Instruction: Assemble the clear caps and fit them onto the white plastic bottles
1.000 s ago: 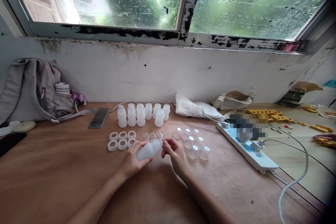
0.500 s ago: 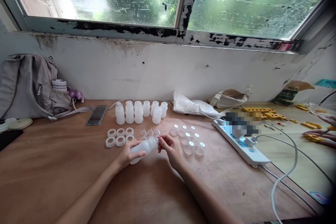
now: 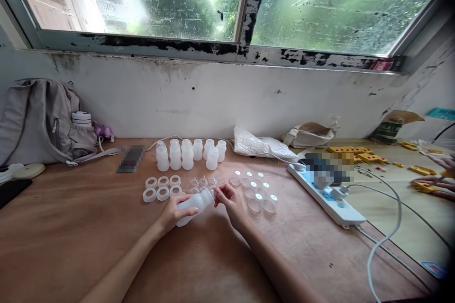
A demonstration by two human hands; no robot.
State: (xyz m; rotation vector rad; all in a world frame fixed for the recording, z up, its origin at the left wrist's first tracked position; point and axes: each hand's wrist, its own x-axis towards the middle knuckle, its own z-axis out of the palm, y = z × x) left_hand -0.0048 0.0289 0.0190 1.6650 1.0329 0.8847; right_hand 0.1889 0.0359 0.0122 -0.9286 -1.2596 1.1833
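Observation:
My left hand (image 3: 177, 213) is wrapped round a translucent white baby bottle (image 3: 195, 207), which lies tilted with its threaded neck up and to the right. At the bottle's mouth, the fingers of my right hand (image 3: 227, 199) are pinched together. A small clear piece seems to be between them, but the fingertips hide most of it. Just behind the bottle stand clear teats (image 3: 203, 182), partly covered by it. White screw rings (image 3: 163, 193) lie in two rows to the left. Clear domed caps (image 3: 254, 205) and small white discs (image 3: 259, 197) lie to the right.
Several white bottles (image 3: 187, 155) stand near the wall. A phone (image 3: 131, 158) and a grey backpack (image 3: 39, 123) are at the left. A white power strip (image 3: 327, 196) with cables lies right. Another person's hand (image 3: 435, 184) is by yellow parts (image 3: 423, 170) on the adjoining table.
Little differs: my head view has tilted up slightly. Both hands stay at the bottle, the right fingers still pinched at its mouth.

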